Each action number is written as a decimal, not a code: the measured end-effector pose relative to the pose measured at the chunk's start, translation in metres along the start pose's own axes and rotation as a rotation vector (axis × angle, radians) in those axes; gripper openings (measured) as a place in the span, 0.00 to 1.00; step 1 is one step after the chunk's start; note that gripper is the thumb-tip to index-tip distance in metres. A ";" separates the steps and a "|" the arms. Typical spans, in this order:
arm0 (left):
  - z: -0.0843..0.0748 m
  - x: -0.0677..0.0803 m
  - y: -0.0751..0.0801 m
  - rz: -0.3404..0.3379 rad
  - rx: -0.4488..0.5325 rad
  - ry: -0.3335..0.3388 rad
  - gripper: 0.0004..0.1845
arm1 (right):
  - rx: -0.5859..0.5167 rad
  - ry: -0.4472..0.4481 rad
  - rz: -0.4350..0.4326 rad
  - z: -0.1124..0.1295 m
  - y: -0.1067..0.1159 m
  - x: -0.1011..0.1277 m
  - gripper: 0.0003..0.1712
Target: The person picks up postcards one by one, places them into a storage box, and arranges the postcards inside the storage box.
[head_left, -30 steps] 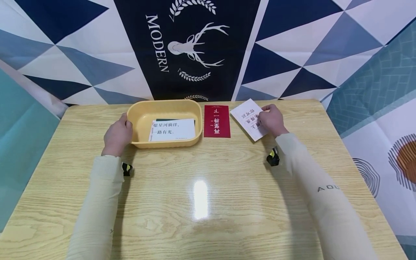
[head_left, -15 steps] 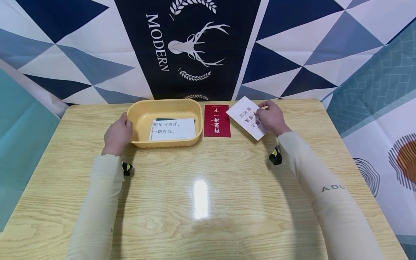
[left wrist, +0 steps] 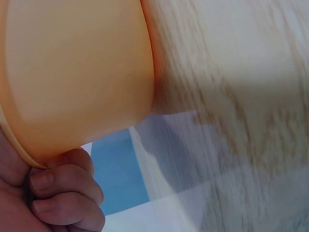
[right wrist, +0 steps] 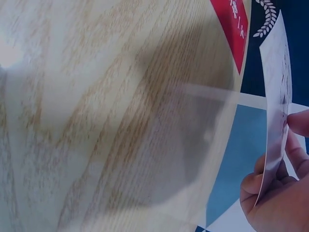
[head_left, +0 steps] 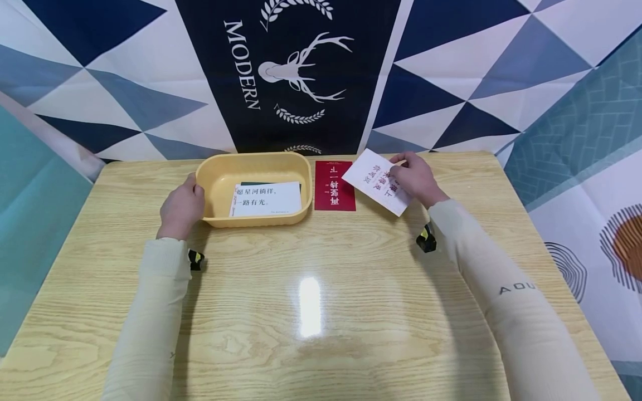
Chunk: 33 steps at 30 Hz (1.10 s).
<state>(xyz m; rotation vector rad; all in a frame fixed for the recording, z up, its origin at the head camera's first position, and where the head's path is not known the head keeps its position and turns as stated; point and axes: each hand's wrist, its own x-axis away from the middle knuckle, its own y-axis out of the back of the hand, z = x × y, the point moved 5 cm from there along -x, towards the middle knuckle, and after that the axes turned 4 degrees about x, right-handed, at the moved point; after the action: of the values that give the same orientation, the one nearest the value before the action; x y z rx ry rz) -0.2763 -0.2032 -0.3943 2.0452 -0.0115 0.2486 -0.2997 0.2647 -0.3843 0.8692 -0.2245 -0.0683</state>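
Note:
My right hand (head_left: 413, 179) pinches a white card with red characters (head_left: 373, 179) and holds it lifted off the table, tilted, its left corner over the right edge of a red card (head_left: 334, 186) that lies flat. The right wrist view shows the white card (right wrist: 276, 104) edge-on between thumb and fingers. My left hand (head_left: 181, 207) grips the left rim of a yellow tray (head_left: 217, 177), its fingers (left wrist: 63, 191) curled under the tray's rim (left wrist: 72, 82). Inside the tray lies a white card with black characters (head_left: 266, 199) on top of a dark one (head_left: 261, 184).
The wooden table (head_left: 311, 301) reaches a patterned cloth backdrop (head_left: 296, 72) right behind the tray and cards. Its right edge drops off near my right forearm (head_left: 491, 278).
My right hand has lifted the white card off the table and carried it a little left, toward the red card. The left hand and tray have not moved.

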 end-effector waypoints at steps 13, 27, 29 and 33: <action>-0.001 0.001 0.001 0.006 0.005 0.010 0.30 | 0.013 0.069 0.033 0.013 -0.001 0.000 0.21; 0.000 0.000 0.001 -0.003 -0.001 0.008 0.30 | 0.016 0.122 0.071 0.036 -0.004 0.000 0.20; 0.000 0.000 0.000 -0.003 -0.001 0.013 0.30 | 0.022 0.132 0.073 0.039 -0.005 0.000 0.19; 0.000 0.001 0.000 -0.002 0.002 0.018 0.30 | 0.025 0.145 0.092 0.046 -0.008 0.000 0.19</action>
<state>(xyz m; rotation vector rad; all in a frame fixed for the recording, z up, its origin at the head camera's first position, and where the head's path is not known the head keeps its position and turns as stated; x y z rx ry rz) -0.2756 -0.2031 -0.3937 2.0448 0.0018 0.2662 -0.3095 0.2255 -0.3616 0.8834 -0.1299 0.0834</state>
